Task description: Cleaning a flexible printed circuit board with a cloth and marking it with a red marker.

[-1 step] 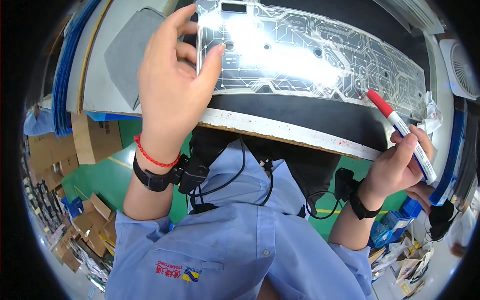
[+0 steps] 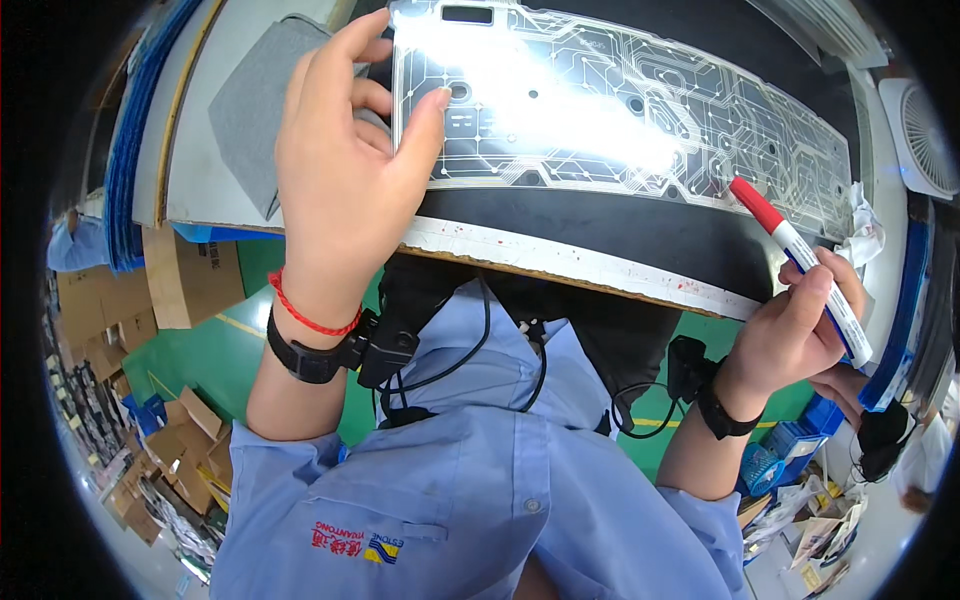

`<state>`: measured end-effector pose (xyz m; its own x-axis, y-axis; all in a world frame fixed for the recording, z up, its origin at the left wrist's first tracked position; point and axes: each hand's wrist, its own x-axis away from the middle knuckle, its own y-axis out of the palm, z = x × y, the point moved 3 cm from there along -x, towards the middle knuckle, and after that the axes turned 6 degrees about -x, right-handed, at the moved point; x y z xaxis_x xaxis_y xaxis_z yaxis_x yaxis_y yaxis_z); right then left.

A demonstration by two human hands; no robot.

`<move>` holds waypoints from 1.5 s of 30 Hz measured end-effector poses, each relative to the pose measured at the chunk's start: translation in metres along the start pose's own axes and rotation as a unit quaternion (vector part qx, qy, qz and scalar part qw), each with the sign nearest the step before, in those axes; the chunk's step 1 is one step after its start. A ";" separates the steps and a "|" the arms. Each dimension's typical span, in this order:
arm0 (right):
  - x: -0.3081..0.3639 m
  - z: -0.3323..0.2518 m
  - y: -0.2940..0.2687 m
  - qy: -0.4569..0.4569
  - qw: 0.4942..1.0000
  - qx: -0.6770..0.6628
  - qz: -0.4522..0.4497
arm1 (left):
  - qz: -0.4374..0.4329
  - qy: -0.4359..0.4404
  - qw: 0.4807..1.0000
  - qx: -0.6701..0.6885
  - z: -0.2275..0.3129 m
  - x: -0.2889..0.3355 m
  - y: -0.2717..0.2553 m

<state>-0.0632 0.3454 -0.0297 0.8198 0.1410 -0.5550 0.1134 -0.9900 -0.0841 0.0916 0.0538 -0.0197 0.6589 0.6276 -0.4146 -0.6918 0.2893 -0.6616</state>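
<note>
A long, clear circuit sheet (image 2: 590, 110) with pale printed traces, like a keyboard membrane, stretches over the dark work surface, and bright glare hides part of it. My left hand (image 2: 350, 160) grips its left end, thumb over the face and the other fingers curled by the edge. In my right hand (image 2: 795, 335), at the right front of the table, is a marker pen (image 2: 815, 275) with a white barrel and a red end. That red end points at the sheet's lower right part; whether it touches cannot be told.
A grey flat piece (image 2: 265, 110) lies left of the sheet. Crumpled white tissue (image 2: 864, 228) sits by the right end, near a white fan (image 2: 918, 135). The table's white front edge (image 2: 560, 262) runs before me. Cardboard boxes (image 2: 190, 275) stand at the left.
The marker pen's red end has shifted very slightly up and to the left. My left hand and the sheet look almost unmoved.
</note>
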 end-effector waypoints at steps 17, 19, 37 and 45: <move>0.008 -0.017 0.044 -0.063 0.985 -0.060 -0.149 | -0.119 0.258 0.957 -0.061 0.018 0.019 -0.006; 0.009 -0.018 0.045 -0.055 0.988 -0.051 -0.135 | -0.121 0.255 0.957 -0.065 0.018 0.019 -0.004; 0.005 -0.027 0.051 -0.116 0.963 0.035 -0.239 | -0.190 0.242 0.945 -0.111 0.027 0.013 0.002; 0.008 -0.025 0.051 -0.132 0.969 0.031 -0.208 | -0.077 0.234 0.968 -0.057 0.013 0.022 -0.015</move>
<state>-0.0371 0.2956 -0.0179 0.5373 0.5316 -0.6548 0.3613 -0.8466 -0.3908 0.1133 0.0724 -0.0108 0.8315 0.1802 -0.5254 -0.5554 0.2546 -0.7917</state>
